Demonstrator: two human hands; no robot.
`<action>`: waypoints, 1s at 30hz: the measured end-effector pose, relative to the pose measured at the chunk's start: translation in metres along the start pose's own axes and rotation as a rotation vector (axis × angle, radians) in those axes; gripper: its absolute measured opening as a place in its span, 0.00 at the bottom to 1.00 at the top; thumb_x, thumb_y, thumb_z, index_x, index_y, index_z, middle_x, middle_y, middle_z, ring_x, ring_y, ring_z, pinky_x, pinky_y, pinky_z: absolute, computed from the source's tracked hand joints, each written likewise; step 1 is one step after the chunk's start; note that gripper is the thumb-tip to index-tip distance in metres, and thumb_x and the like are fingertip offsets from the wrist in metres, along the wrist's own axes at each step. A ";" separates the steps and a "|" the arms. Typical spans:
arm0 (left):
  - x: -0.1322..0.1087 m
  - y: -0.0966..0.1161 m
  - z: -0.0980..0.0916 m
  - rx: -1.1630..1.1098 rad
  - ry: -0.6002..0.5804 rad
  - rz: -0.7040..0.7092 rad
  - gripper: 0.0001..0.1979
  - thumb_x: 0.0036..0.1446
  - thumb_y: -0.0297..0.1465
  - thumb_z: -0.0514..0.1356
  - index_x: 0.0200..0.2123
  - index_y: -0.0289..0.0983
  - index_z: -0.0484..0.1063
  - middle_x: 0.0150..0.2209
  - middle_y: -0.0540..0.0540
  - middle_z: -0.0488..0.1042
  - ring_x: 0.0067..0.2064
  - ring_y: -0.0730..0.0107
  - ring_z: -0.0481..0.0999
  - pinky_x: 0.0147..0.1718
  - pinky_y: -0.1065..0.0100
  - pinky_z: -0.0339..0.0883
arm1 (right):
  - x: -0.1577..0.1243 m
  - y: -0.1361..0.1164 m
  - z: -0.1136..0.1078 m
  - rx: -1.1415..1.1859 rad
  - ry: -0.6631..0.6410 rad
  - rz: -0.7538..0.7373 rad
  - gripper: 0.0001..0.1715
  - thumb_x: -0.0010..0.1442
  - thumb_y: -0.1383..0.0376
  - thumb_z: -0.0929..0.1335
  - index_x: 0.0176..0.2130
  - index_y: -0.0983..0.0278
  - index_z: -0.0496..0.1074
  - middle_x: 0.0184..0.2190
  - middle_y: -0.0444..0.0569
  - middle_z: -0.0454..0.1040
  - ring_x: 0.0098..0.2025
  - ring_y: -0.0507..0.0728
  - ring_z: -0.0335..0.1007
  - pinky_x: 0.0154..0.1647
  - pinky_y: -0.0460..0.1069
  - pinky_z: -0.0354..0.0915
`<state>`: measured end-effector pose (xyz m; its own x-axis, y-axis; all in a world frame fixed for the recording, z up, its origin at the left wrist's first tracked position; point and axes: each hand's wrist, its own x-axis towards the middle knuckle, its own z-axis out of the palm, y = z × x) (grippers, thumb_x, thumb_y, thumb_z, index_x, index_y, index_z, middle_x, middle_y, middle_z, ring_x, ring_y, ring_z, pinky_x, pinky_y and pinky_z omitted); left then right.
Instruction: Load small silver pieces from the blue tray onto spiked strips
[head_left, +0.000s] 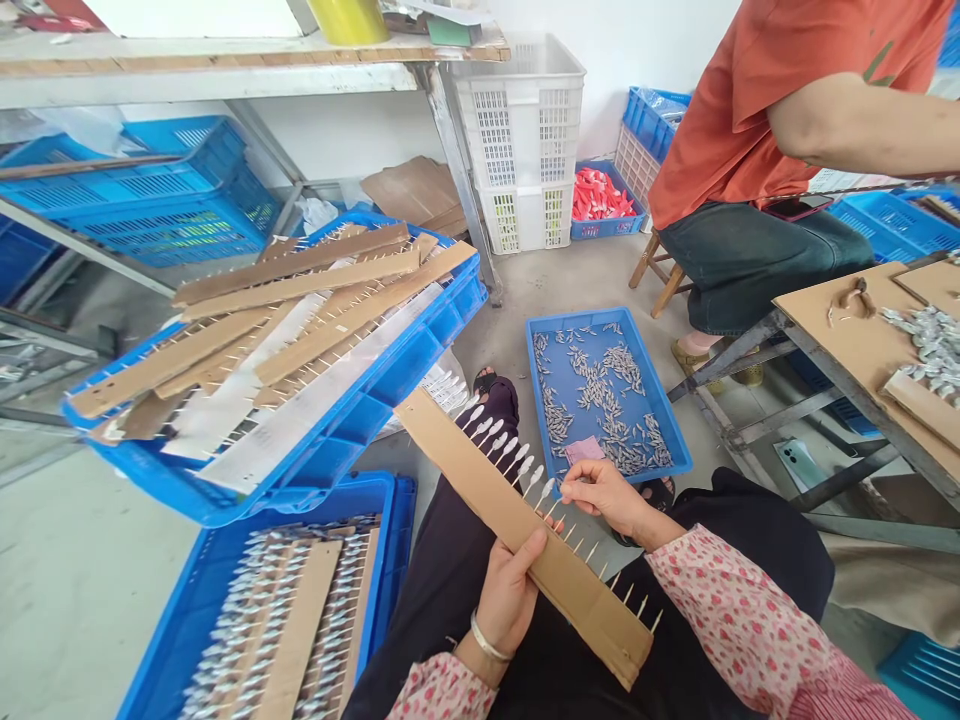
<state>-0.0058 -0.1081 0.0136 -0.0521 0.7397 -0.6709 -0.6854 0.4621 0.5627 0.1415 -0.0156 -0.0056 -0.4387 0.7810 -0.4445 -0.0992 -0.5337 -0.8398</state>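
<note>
My left hand [510, 590] is closed around a long cardboard strip [480, 500] slanting across my lap, thumb on its face. Thin sticks [592, 552] stick out along the strip's far edge. Small silvery-white pieces [504, 440] sit on the sticks of the upper half, while the lower ones are bare. At the middle of that row my right hand [604, 495] pinches one such small piece at a stick's tip. A blue tray [536, 385] with many loose grey-silver pieces lies on the floor just beyond my right hand, a pink scrap [585, 450] at its near edge.
On the left, a blue crate [337, 465] holds piled strips with bare sticks; below it another blue crate [397, 540] holds filled strips. White baskets [521, 150] stand behind. At right, a seated person in an orange shirt [720, 110] works near a low table [847, 310].
</note>
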 end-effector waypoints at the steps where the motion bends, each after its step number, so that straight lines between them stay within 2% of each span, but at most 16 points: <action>1: 0.000 0.000 0.000 0.001 -0.001 -0.001 0.15 0.39 0.33 0.72 0.32 0.33 0.78 0.33 0.41 0.81 0.35 0.60 0.78 0.36 0.63 0.69 | 0.000 0.000 0.000 -0.007 -0.005 -0.002 0.15 0.46 0.57 0.75 0.26 0.65 0.71 0.21 0.44 0.74 0.15 0.45 0.52 0.16 0.43 0.45; 7: 0.002 -0.004 -0.002 0.010 0.018 0.006 0.14 0.39 0.32 0.71 0.32 0.33 0.77 0.31 0.42 0.81 0.33 0.62 0.77 0.33 0.65 0.70 | 0.002 0.005 0.006 -0.082 -0.029 -0.027 0.14 0.46 0.58 0.75 0.25 0.65 0.71 0.17 0.40 0.69 0.15 0.45 0.50 0.17 0.44 0.44; 13: 0.002 -0.004 0.002 0.018 0.079 0.043 0.15 0.39 0.33 0.71 0.32 0.34 0.77 0.31 0.42 0.81 0.34 0.60 0.78 0.33 0.66 0.69 | -0.002 0.007 0.013 0.013 0.013 -0.008 0.18 0.50 0.52 0.72 0.31 0.64 0.70 0.21 0.42 0.72 0.14 0.45 0.48 0.16 0.44 0.42; 21: 0.006 -0.010 0.002 0.031 0.138 0.105 0.12 0.42 0.34 0.70 0.29 0.33 0.76 0.26 0.46 0.79 0.29 0.66 0.76 0.30 0.68 0.68 | -0.009 0.017 0.019 0.049 0.060 -0.022 0.18 0.48 0.53 0.73 0.30 0.64 0.69 0.21 0.42 0.72 0.15 0.45 0.51 0.17 0.44 0.44; 30: 0.008 -0.013 0.002 -0.002 0.206 0.101 0.12 0.38 0.31 0.71 0.27 0.33 0.75 0.24 0.48 0.78 0.26 0.67 0.76 0.26 0.69 0.67 | -0.011 0.019 0.026 0.097 0.025 0.004 0.20 0.47 0.53 0.74 0.29 0.64 0.67 0.21 0.43 0.73 0.16 0.45 0.52 0.18 0.44 0.45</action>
<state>0.0043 -0.1072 0.0018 -0.2676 0.6667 -0.6957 -0.6704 0.3897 0.6314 0.1216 -0.0429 -0.0084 -0.4169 0.7858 -0.4569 -0.1836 -0.5651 -0.8044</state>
